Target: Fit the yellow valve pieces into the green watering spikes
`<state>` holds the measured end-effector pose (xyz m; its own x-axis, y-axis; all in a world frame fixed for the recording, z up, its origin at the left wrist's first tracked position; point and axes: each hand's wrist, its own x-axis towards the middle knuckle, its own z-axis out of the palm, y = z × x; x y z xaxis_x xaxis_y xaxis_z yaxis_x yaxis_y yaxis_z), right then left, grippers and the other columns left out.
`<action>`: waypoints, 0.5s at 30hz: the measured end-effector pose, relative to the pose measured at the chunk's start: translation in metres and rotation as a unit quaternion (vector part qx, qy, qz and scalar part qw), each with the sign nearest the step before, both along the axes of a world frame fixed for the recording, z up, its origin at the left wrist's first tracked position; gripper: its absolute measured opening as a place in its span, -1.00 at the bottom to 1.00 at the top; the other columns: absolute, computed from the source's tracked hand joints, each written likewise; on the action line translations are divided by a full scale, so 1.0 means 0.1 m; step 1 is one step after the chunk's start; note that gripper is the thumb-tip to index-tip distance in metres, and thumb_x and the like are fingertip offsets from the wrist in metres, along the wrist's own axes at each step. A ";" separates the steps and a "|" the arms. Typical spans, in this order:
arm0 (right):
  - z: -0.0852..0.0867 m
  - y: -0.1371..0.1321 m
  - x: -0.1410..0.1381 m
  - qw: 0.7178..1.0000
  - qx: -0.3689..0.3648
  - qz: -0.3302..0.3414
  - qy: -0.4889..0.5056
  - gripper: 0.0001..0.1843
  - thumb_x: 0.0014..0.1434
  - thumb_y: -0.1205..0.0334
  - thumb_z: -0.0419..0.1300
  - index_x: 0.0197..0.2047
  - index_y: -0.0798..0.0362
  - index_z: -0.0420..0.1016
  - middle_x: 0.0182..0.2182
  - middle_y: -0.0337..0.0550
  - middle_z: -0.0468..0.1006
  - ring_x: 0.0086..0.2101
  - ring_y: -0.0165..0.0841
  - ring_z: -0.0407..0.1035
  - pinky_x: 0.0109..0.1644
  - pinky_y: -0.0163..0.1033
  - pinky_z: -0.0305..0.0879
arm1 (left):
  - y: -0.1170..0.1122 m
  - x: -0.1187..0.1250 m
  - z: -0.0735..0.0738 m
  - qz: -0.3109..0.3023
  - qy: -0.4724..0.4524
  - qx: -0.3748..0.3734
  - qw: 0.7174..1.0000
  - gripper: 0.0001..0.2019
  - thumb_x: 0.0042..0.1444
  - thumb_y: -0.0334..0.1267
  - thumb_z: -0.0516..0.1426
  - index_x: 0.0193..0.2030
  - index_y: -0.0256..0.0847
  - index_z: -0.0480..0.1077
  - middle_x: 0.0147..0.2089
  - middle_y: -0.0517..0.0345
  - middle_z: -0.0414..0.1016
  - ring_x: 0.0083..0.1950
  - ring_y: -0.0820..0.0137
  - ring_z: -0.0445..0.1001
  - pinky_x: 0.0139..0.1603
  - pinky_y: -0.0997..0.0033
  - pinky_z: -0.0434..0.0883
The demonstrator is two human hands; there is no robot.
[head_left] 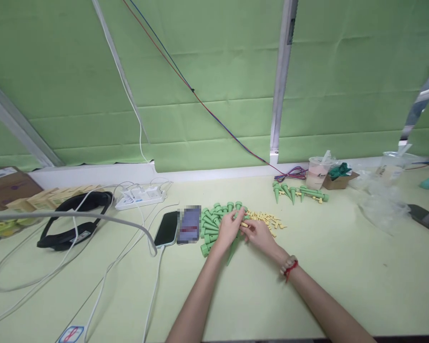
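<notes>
My left hand point(229, 227) is closed round a green cone-shaped spike point(232, 251) whose tip points down toward me. My right hand point(258, 233) pinches a small yellow piece point(244, 224) against the top of that spike. Both hands meet at the near edge of a pile of green spikes point(211, 220). Just right of the hands lies a scatter of small yellow pieces point(266, 219). A red cord and a bead bracelet circle my right wrist point(289, 267).
Two phones point(167, 228) lie left of the pile, with a white power strip point(140, 196), cables and a black headset point(75, 219) further left. Assembled green spikes point(300, 192), a plastic cup point(317, 173), clear bags point(381, 200) and another phone point(427, 219) lie to the right.
</notes>
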<state>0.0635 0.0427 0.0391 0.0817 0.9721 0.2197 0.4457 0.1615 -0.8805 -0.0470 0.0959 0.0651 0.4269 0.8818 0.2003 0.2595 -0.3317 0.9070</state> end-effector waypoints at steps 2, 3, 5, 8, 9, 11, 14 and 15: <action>-0.02 -0.01 -0.01 0.990 0.076 -0.062 -0.105 -0.79 0.12 0.26 0.02 -0.50 0.06 0.37 -0.53 -0.17 0.48 -0.50 -0.34 0.38 -0.38 -0.25 0.24 | 0.01 0.02 -0.02 0.015 -0.015 0.006 1.000 -0.49 0.09 0.14 -0.08 -0.34 -0.26 0.48 -0.45 0.12 0.45 -0.48 0.43 0.36 -0.42 0.47 0.27; -0.03 -0.01 -0.02 0.983 0.097 -0.082 -0.134 -0.79 0.12 0.27 0.01 -0.50 0.05 0.38 -0.52 -0.16 0.49 -0.47 -0.32 0.38 -0.36 -0.24 0.23 | 0.02 0.03 -0.02 0.019 -0.030 0.007 0.999 -0.48 0.09 0.14 -0.08 -0.35 -0.27 0.48 -0.44 0.11 0.45 -0.45 0.42 0.36 -0.39 0.46 0.28; -0.04 -0.01 -0.03 0.981 0.104 -0.094 -0.133 -0.79 0.14 0.26 0.00 -0.47 0.04 0.39 -0.51 -0.16 0.49 -0.48 -0.32 0.38 -0.37 -0.24 0.23 | 0.02 0.04 -0.02 0.019 -0.067 -0.011 0.997 -0.46 0.08 0.16 -0.08 -0.38 -0.29 0.47 -0.45 0.11 0.44 -0.45 0.43 0.35 -0.40 0.47 0.29; -0.03 0.00 -0.04 0.998 0.027 -0.049 0.005 -0.82 0.13 0.16 0.03 -0.36 0.04 0.41 -0.53 -0.19 0.48 -0.61 -0.39 0.35 -0.49 -0.27 0.27 | 0.00 0.05 0.01 0.008 -0.115 -0.063 0.991 -0.44 0.05 0.21 -0.07 -0.39 -0.32 0.43 -0.56 0.18 0.33 -0.59 0.50 0.25 -0.55 0.51 0.22; -0.03 0.01 -0.03 0.997 -0.011 -0.022 0.071 -0.80 0.12 0.11 0.06 -0.33 0.05 0.40 -0.53 -0.21 0.48 -0.63 -0.40 0.35 -0.54 -0.28 0.28 | -0.01 0.05 0.02 0.007 -0.123 -0.073 0.990 -0.44 0.04 0.21 -0.06 -0.41 -0.32 0.42 -0.60 0.21 0.28 -0.63 0.52 0.21 -0.59 0.52 0.18; 0.00 0.02 -0.02 0.975 -0.082 0.029 0.204 -0.72 0.07 0.01 0.12 -0.32 0.07 0.40 -0.56 -0.23 0.44 -0.65 -0.40 0.36 -0.62 -0.30 0.30 | -0.02 0.05 0.04 0.007 -0.136 -0.080 0.987 -0.46 0.03 0.21 -0.04 -0.45 -0.31 0.39 -0.62 0.24 0.23 -0.63 0.54 0.18 -0.59 0.53 0.18; 0.06 0.02 0.02 0.914 -0.144 0.071 0.373 -0.65 0.04 -0.06 0.15 -0.37 0.09 0.39 -0.61 -0.29 0.38 -0.64 -0.43 0.36 -0.65 -0.33 0.34 | -0.03 0.05 0.06 0.002 -0.150 -0.080 0.985 -0.48 0.04 0.20 -0.04 -0.45 -0.30 0.37 -0.53 0.17 0.32 -0.52 0.49 0.28 -0.48 0.51 0.25; 0.08 0.02 0.04 0.891 -0.158 0.082 0.418 -0.66 0.04 -0.05 0.17 -0.37 0.09 0.39 -0.60 -0.30 0.38 -0.63 -0.44 0.36 -0.64 -0.35 0.35 | -0.04 0.05 0.06 0.001 -0.151 -0.073 0.986 -0.48 0.05 0.19 -0.05 -0.45 -0.29 0.38 -0.50 0.15 0.35 -0.47 0.47 0.30 -0.44 0.50 0.26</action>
